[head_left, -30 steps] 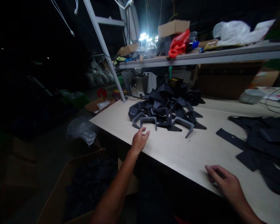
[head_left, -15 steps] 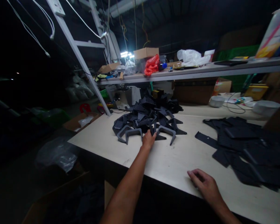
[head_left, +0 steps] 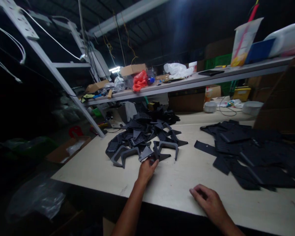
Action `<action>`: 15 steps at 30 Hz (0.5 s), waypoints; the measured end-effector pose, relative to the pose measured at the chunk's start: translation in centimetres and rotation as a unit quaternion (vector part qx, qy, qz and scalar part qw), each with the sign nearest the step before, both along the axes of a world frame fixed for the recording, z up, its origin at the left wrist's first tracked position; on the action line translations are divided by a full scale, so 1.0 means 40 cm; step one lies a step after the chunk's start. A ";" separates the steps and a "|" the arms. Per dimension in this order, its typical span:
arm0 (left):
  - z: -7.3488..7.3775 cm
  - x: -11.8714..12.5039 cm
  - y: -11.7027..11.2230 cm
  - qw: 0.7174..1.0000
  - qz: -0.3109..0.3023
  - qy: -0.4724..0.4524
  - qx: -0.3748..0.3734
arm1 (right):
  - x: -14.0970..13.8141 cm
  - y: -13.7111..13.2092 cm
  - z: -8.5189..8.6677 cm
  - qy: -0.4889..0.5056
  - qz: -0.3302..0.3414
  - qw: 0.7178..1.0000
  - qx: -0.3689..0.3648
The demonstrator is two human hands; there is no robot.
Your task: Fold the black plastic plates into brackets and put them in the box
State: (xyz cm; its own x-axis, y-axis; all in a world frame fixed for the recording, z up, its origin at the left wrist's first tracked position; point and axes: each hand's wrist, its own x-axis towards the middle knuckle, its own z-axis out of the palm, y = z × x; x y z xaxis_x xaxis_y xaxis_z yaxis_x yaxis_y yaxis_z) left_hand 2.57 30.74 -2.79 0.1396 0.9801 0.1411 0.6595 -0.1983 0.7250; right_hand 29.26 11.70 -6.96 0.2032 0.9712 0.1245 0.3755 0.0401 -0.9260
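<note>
On the pale surface (head_left: 177,183), at the near edge of a pile of dark plastic brackets (head_left: 137,141), the left hand (head_left: 147,171) has closed in on one bracket (head_left: 146,153) (grip unclear); the right hand (head_left: 206,200) rests half-curled, empty.

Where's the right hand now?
In the head view, the right hand rests near the front of the pale table, right of the black plastic pile.

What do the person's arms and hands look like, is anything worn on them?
Both are bare: the left hand and right hand wear no gloves, and the left forearm and right forearm show no sleeves, watch or bracelet.
</note>
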 end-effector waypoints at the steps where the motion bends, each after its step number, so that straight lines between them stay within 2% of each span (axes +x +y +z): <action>1: -0.002 -0.004 -0.006 1.000 -0.001 -0.003 -0.008 | 0.000 0.000 0.002 0.005 0.000 1.000 -0.001; 9: -0.007 -0.011 -0.033 0.997 0.022 -0.052 -0.054 | 0.007 -0.003 0.019 0.026 0.008 0.999 -0.020; 15: 0.011 0.006 0.005 0.994 0.056 -0.073 -0.061 | 0.015 -0.009 0.010 0.023 0.024 0.999 -0.022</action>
State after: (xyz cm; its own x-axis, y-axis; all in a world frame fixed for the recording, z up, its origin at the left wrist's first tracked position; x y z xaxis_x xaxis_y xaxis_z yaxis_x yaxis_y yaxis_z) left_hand 2.83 30.94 -2.35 0.0164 0.9994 0.0310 0.5593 -0.0348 0.8283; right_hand 29.87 11.33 -6.56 0.1611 0.9843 0.0726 0.3306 0.0155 -0.9436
